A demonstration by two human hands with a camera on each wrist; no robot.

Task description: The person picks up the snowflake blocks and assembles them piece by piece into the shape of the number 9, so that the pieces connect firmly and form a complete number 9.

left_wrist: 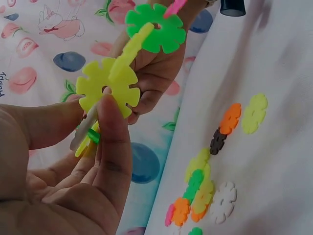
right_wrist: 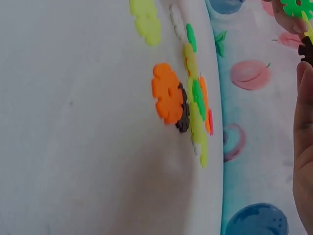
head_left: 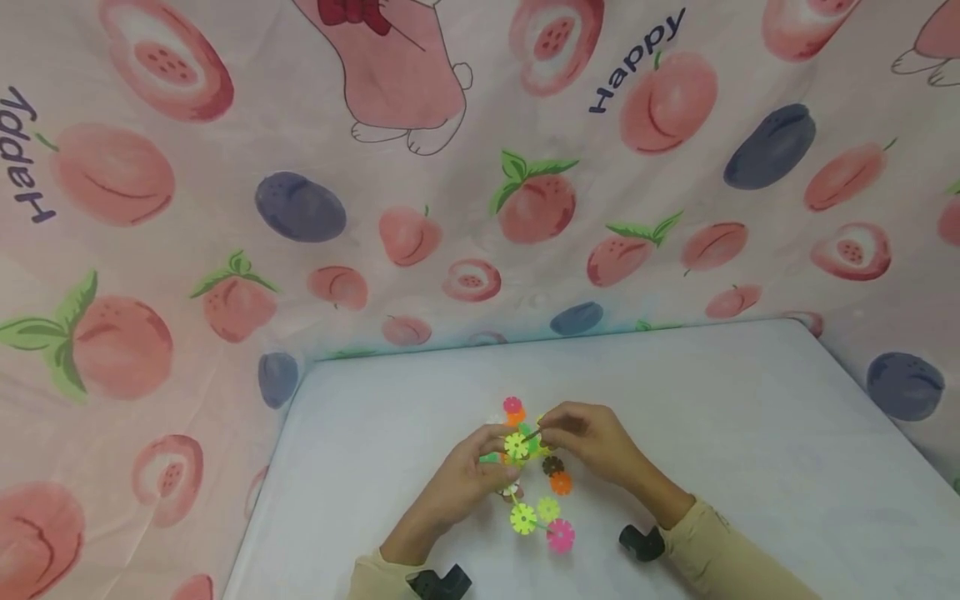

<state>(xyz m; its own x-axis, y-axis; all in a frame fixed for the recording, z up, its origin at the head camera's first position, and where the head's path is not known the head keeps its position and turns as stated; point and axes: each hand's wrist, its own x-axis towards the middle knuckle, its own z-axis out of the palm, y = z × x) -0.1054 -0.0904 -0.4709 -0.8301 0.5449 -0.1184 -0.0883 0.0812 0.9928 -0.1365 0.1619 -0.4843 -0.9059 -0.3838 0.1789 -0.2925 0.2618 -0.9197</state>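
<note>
My left hand (head_left: 467, 477) pinches a chain of interlocked plastic flower discs between thumb and fingers. A yellow disc (left_wrist: 90, 90) of the chain faces the left wrist camera; a green disc (left_wrist: 166, 36) and a pink disc (left_wrist: 174, 8) are in line beyond it. In the head view, another yellow disc (head_left: 522, 518) and a pink disc (head_left: 561, 536) extend below the left hand. My right hand (head_left: 596, 437) pinches a dark disc (right_wrist: 306, 51) close to the held yellow disc (head_left: 517, 447). Fingers partly hide where the pieces meet.
Several loose discs lie on the white table (head_left: 360, 433), among them an orange disc (head_left: 561, 482), a brown disc (head_left: 552, 466), a white disc (left_wrist: 224, 202) and a yellow-green disc (head_left: 548, 508). Fruit-printed cloth (head_left: 420, 167) hangs behind the table. Black objects (head_left: 642, 542) are beside both wrists.
</note>
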